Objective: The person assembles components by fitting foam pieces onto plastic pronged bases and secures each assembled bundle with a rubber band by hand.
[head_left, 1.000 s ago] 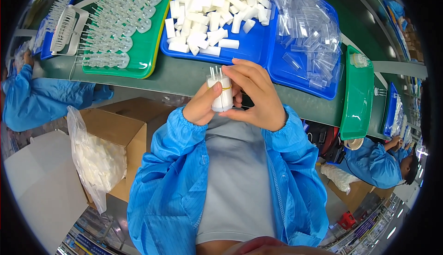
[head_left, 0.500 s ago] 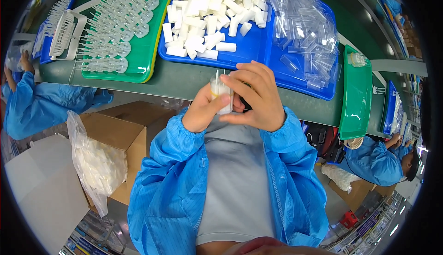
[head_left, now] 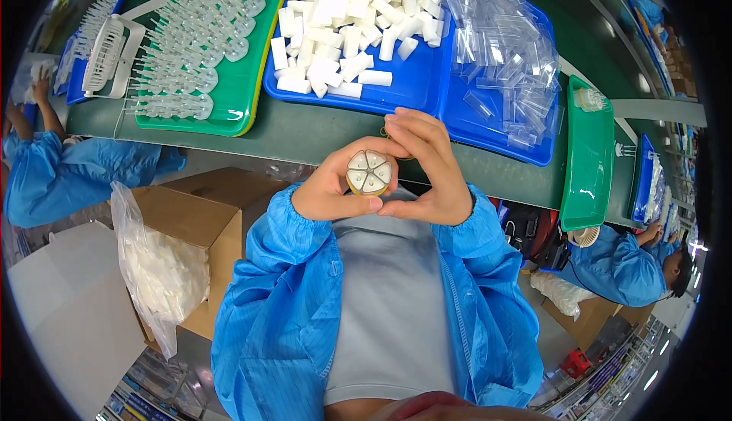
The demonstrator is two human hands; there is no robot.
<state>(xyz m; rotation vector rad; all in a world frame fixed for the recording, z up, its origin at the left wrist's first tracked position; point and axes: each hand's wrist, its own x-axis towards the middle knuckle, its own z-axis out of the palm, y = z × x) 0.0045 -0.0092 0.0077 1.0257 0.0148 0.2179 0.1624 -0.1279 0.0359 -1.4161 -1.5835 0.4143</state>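
A short round piece is held up before my chest, its end face turned toward me. That face is split into several white wedges around a centre point, with a yellowish rim below. My left hand is closed around its left side, thumb underneath. My right hand curves around the right side, with its thumb tip at the lower edge and fingers above. A thin gold-coloured edge shows behind the right fingers; what it belongs to is hidden.
Beyond my hands, a blue tray bears white foam-like blocks and clear plastic sleeves. A green tray at left holds rows of pronged clear parts. Another green tray stands right. An open carton sits lower left.
The piece has turned from upright, with thin prongs on top, to showing its wedge-patterned end. My right hand has shifted from over its top to its right side.
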